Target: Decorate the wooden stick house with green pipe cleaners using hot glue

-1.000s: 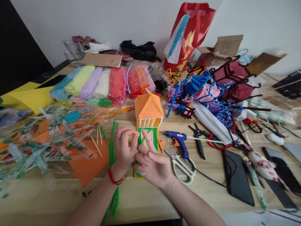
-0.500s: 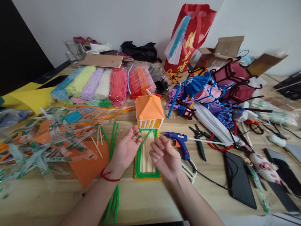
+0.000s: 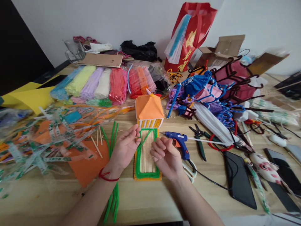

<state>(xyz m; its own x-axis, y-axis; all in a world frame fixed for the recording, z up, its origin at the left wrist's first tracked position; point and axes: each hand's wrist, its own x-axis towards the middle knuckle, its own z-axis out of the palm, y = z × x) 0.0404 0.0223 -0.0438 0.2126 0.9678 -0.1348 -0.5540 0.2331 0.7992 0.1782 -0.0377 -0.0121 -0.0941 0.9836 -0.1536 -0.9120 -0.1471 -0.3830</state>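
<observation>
Over the left edge of a small model, my left hand (image 3: 125,144) has its thumb and fingertips pressed together; whatever may be between them is too small to make out. My right hand (image 3: 166,155) is curled at the model's right edge, fingers bent inward, their content hidden. The model has a base of wooden sticks (image 3: 147,157) framed by green pipe cleaner (image 3: 148,175), and a little house with an orange roof (image 3: 150,108) at its far end. One green strand (image 3: 146,138) slants over the sticks near my left fingertips. Beneath my left wrist lie loose green pipe cleaners (image 3: 114,201).
A blue glue gun (image 3: 178,138) and pliers (image 3: 199,146) lie right of the model, near a black tablet (image 3: 238,179). Plastic wrappers (image 3: 56,147) and orange sheet (image 3: 88,166) cover the left. Bagged pipe cleaners (image 3: 101,83) and a red bag (image 3: 190,37) stand behind.
The fingers of my left hand have drawn together into a pinch. My right hand has shifted only slightly, and the model stays in place.
</observation>
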